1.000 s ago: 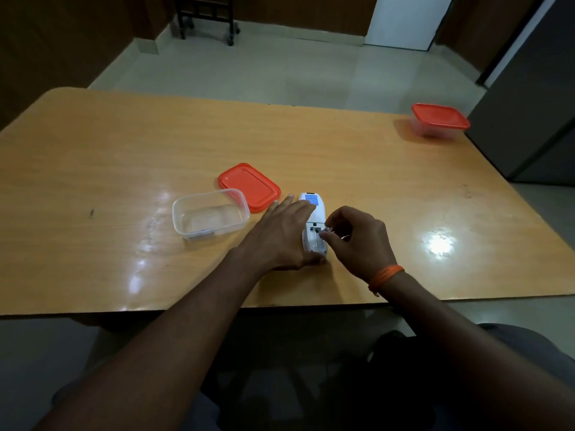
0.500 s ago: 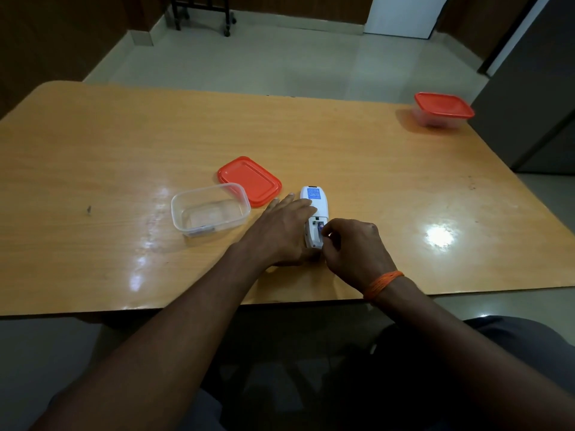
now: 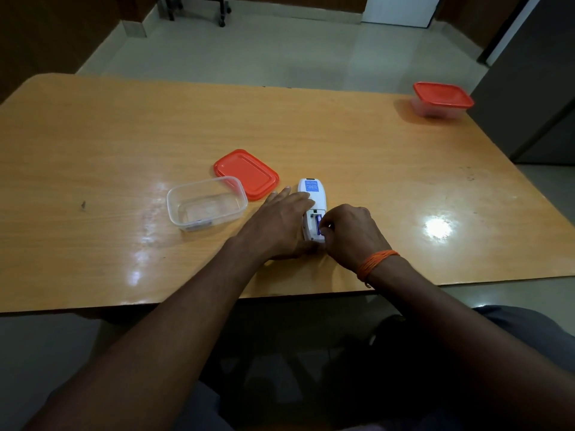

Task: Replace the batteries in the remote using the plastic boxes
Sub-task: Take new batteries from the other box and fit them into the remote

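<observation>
Bare forearms; orange thread band (image 3: 375, 263) circles the right wrist.

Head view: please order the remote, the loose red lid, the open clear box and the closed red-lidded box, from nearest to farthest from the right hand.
From the right hand:
1. Remote, touching its fingertips.
2. Loose red lid, up-left.
3. Open clear box, farther left.
4. Closed red-lidded box, far right corner.

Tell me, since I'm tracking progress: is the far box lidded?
Lidded: the far box wears its red lid; the near box sits open.
</observation>
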